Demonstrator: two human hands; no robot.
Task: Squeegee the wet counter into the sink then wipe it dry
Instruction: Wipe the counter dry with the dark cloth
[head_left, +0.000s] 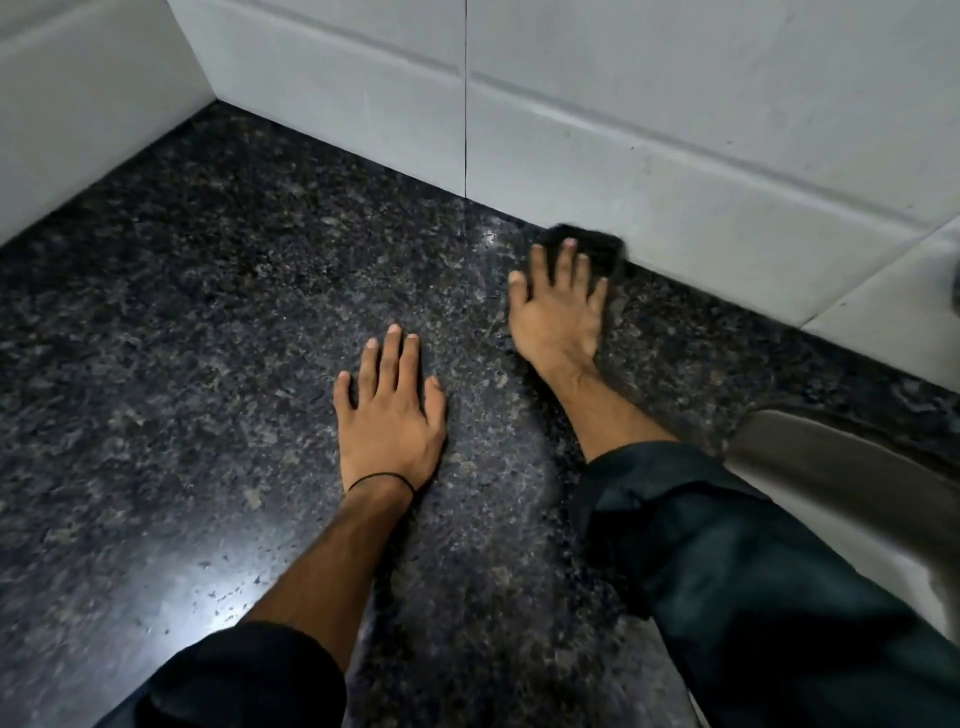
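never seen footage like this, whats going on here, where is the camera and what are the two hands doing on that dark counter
There is no machine here. The single picture comes from a wide-angle camera worn on a person's head, looking forward and down, so you see their own arms reaching away from you.

The speckled dark surface is a stone counter that meets a pale tiled wall at the back. Bright glare on it suggests it may be wet or just shiny.

The left hand lies flat on the counter with fingers spread, holding nothing; it has a thin black band at the wrist.

The right hand presses a small dark cloth against the counter near the wall, apparently wiping. The cloth is blurred.

The curved grey edge at the right is probably the sink rim.
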